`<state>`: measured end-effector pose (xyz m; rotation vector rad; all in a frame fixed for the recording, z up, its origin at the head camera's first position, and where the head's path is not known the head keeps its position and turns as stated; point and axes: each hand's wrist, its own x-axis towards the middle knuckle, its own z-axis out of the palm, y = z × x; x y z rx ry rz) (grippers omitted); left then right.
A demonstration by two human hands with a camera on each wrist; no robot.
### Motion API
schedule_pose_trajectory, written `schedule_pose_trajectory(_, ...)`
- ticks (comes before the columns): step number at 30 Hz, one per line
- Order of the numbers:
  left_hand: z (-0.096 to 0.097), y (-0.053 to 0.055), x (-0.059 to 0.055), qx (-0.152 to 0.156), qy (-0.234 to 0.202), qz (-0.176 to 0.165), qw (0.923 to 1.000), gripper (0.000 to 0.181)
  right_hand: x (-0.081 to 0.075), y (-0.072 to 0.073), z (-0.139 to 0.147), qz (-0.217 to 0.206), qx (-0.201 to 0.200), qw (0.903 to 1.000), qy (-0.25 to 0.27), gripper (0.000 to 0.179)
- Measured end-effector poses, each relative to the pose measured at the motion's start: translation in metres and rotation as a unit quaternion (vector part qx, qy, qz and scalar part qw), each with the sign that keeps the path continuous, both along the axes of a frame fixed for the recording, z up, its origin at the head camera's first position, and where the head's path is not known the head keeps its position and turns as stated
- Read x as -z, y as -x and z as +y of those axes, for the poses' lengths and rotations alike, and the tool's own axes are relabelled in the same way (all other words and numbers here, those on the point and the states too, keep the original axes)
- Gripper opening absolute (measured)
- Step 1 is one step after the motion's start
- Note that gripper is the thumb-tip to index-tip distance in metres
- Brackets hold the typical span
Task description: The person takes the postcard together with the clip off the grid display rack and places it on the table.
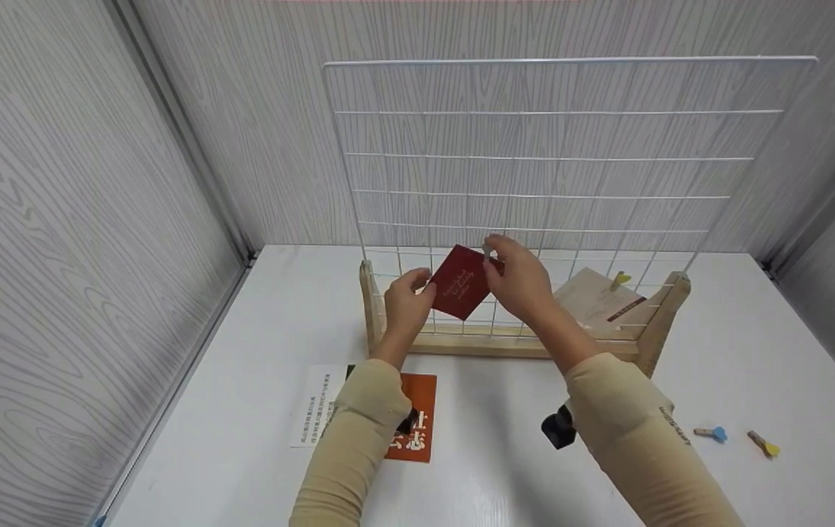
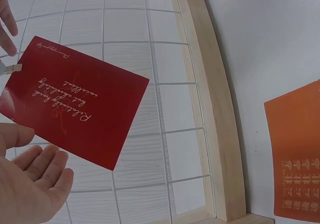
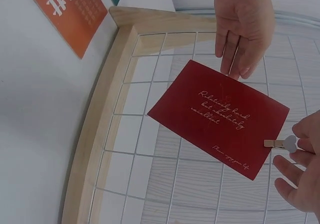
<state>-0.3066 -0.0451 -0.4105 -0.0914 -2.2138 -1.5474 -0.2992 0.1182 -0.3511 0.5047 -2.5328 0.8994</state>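
A dark red card (image 1: 459, 284) with pale script lettering is tilted in front of the white wire grid (image 1: 571, 195). My right hand (image 1: 519, 282) pinches a small wooden clothespin (image 3: 276, 143) with a grey heart on it, and its jaws sit over the card's edge. On the opposite side, my left hand (image 1: 408, 307) has its fingers loosely extended and parted, with the thumb right at the card's edge. In the left wrist view the left fingertips (image 2: 61, 156) lie just below that edge, and the card (image 2: 75, 104) overlaps the wires behind it.
The grid stands in a wooden base (image 1: 490, 345). A beige card (image 1: 596, 296) hangs at its right under a yellow-topped clip (image 1: 620, 279). An orange card (image 1: 421, 399) and a white printed card (image 1: 309, 410) lie front left. Blue (image 1: 711, 433) and yellow (image 1: 763, 443) clothespins lie front right.
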Motion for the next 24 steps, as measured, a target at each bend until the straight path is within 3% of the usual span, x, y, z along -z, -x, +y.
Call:
schedule_pose_trajectory(8,0.000,0.000,0.002,-0.020,0.006,0.010,0.9997,0.018,-0.002,0.000,-0.002,0.006,0.014,0.9999,0.008,0.026)
schedule_pose_trajectory(24,0.002,0.002,0.000,-0.030,0.026,0.009,0.9992,0.013,-0.003,0.004,-0.011,0.055,0.035,0.9978,-0.011,0.023)
